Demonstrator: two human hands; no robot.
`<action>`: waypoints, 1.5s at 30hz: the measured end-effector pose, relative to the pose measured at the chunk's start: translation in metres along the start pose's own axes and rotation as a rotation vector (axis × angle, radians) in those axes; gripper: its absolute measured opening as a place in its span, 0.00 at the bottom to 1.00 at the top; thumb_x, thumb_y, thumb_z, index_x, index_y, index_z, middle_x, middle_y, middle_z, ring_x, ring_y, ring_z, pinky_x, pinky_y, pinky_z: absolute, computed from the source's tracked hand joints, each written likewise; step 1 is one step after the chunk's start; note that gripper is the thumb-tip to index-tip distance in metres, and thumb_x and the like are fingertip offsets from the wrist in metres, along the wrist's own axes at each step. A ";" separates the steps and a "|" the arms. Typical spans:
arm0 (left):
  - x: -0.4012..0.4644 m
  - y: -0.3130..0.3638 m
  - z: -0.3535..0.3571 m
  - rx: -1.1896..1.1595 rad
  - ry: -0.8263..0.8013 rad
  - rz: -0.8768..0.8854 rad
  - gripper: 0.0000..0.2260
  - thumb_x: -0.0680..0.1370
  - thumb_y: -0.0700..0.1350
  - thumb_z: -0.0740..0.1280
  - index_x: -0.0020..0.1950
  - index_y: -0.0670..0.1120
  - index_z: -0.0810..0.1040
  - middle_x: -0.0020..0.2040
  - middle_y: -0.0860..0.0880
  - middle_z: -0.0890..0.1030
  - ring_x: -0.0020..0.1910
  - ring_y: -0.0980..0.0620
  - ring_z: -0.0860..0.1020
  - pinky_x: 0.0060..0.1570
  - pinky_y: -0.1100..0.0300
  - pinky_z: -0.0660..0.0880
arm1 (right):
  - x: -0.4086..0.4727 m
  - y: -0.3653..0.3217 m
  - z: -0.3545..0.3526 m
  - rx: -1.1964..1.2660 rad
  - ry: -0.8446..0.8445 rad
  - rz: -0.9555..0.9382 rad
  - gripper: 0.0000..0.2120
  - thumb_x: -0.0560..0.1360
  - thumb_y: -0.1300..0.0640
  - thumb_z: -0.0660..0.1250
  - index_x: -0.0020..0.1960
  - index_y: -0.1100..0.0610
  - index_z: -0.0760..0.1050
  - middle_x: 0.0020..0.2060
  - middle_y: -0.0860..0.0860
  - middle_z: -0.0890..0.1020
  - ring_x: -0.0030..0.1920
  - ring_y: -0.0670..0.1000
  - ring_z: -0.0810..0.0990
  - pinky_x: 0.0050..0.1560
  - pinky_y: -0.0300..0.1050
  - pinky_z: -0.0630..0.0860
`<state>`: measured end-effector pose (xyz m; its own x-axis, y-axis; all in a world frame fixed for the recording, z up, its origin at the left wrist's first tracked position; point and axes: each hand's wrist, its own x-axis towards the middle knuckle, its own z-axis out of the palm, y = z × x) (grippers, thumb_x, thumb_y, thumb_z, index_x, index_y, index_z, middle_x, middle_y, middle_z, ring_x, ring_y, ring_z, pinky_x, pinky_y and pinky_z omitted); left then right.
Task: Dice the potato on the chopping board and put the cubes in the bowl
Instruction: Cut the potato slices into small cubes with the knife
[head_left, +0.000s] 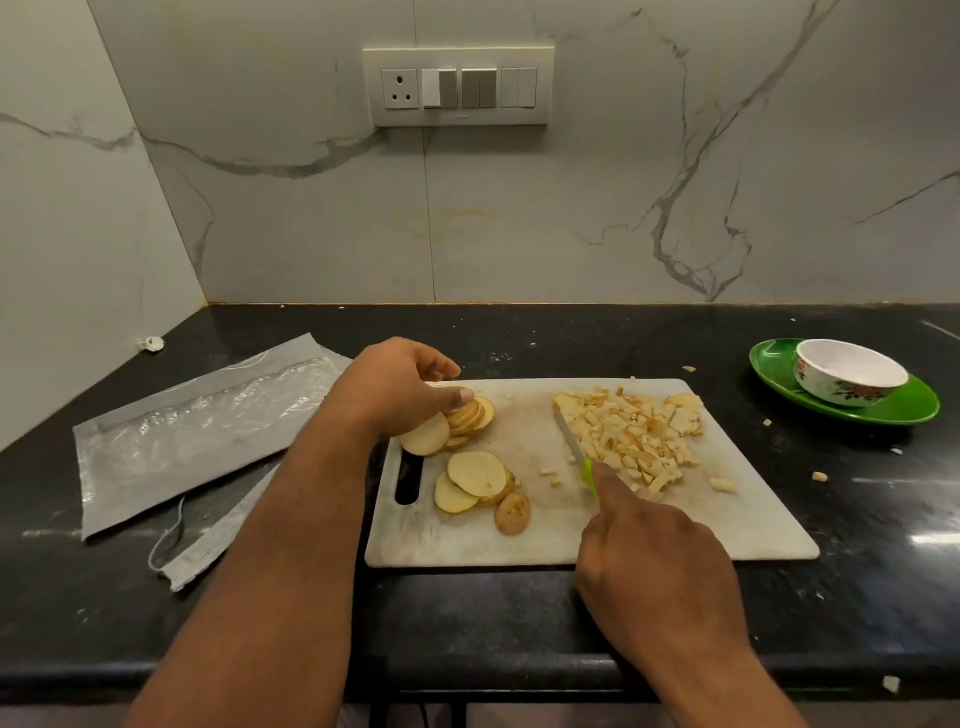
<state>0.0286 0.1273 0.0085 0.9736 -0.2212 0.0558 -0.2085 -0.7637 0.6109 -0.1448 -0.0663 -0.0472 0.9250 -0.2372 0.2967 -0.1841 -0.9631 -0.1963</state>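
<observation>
- Head view, starting with the tabletop (519, 613): it carries the white chopping board (753, 530) in front of me, a few stray potato bits off its right edge, and crumpled plastic packaging (197, 436) to the left.
- On the board's right half lies the pile of diced cubes (631, 436), which I judge to be more than half the potato, so the dicing is well along.
- My left hand (395, 387) is at the board's far-left corner, its fingers pinching a fanned stack of potato slices (467, 415) still to be cut.
- More loose slices (475, 480) lie near the board's handle slot, uncut.
- My right hand (654, 561) has its fingers curled round the green-handled knife (576, 452), index finger stretched along it, blade resting against the cube pile.
- The white floral bowl (852, 374) sits on a green plate (883, 410), well apart at the far right; I see nothing in it, so moving the cubes is all still to do.
</observation>
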 end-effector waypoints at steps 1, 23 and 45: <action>-0.003 0.000 -0.001 0.015 -0.036 0.052 0.17 0.73 0.58 0.78 0.60 0.60 0.83 0.64 0.56 0.80 0.60 0.55 0.75 0.55 0.56 0.74 | -0.001 0.000 0.000 0.002 -0.001 -0.007 0.28 0.82 0.51 0.50 0.81 0.47 0.53 0.49 0.47 0.82 0.42 0.49 0.75 0.41 0.46 0.67; -0.014 0.019 0.009 0.012 -0.135 0.290 0.08 0.68 0.54 0.81 0.39 0.53 0.86 0.67 0.62 0.74 0.67 0.60 0.68 0.62 0.55 0.69 | -0.001 0.002 -0.001 0.075 0.013 -0.048 0.27 0.82 0.48 0.50 0.81 0.45 0.53 0.51 0.47 0.82 0.46 0.48 0.77 0.43 0.46 0.69; 0.008 0.021 0.052 0.337 -0.007 0.264 0.24 0.76 0.67 0.69 0.70 0.61 0.79 0.79 0.59 0.65 0.81 0.51 0.51 0.77 0.30 0.45 | -0.035 0.016 -0.026 0.116 -0.101 0.034 0.27 0.83 0.45 0.48 0.80 0.38 0.46 0.42 0.44 0.72 0.44 0.45 0.72 0.48 0.41 0.69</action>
<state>0.0276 0.0779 -0.0189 0.8824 -0.4387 0.1700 -0.4702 -0.8355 0.2843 -0.1884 -0.0765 -0.0365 0.9486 -0.2502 0.1939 -0.1819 -0.9322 -0.3130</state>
